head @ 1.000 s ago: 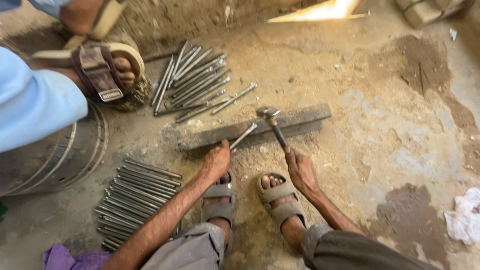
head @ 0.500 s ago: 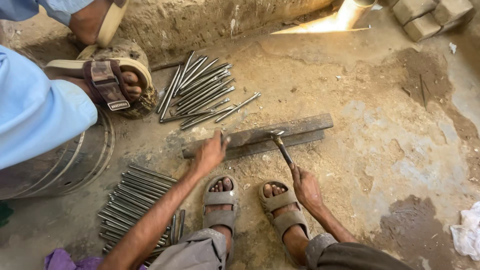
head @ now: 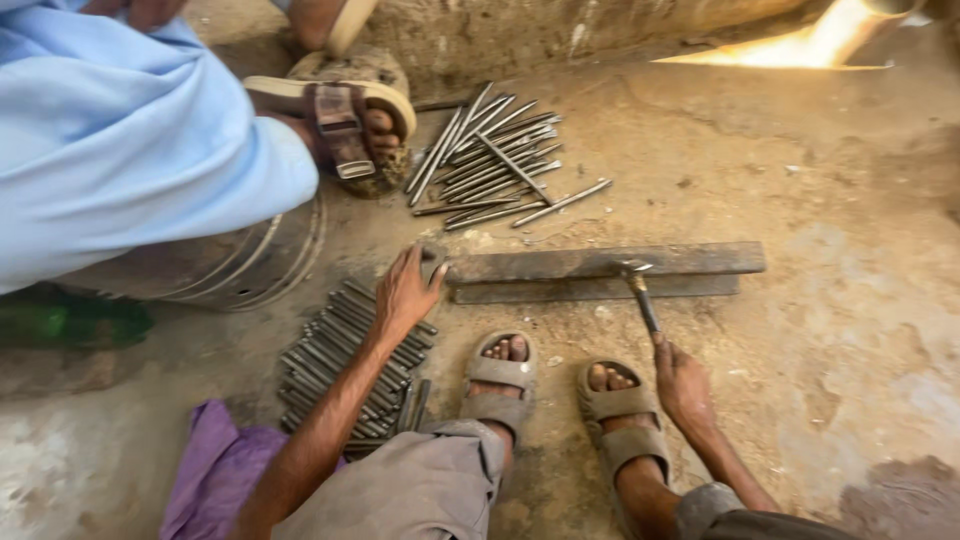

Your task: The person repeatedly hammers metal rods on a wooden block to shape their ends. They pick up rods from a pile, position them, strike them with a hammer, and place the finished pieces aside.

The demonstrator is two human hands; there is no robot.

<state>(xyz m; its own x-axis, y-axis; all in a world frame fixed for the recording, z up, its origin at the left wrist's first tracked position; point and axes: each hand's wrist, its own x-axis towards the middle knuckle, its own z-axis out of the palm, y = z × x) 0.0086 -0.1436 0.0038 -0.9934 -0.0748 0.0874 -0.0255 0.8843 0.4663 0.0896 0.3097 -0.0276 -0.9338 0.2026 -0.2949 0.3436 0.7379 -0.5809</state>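
Grey trousers and two tan sandals [head: 497,385] are filling the near side of the dirt floor [head: 830,330], with a purple cloth [head: 215,470] lying beside the left knee. Just past it, a stack of short steel rods [head: 345,365] is resting under the forearm. The right hand [head: 683,385] is closing its fingers around the handle of a hammer [head: 640,295]; its long axis is running from the palm away and slightly leftward, and the head is pointing at, and touching, the near edge of an iron bar [head: 600,265]. That bar is lying flat across the floor with its long axis left to right, its right end tilted a little farther off. The left hand [head: 405,295] is reaching to the bar's left end, fingers stretched together and thumb spread aside; whether they are pinching a rod cannot be told. A second ago a rod was showing on the bar between hand and hammer head; now none is showing there, so the striking is probably pausing between pieces. Farther off, a loose pile of rods [head: 490,165] is fanning out beyond the bar, and a co-worker's sandalled foot [head: 340,120] and pale blue garment [head: 120,150] are sitting at the far left, above a rusty metal drum [head: 230,270].
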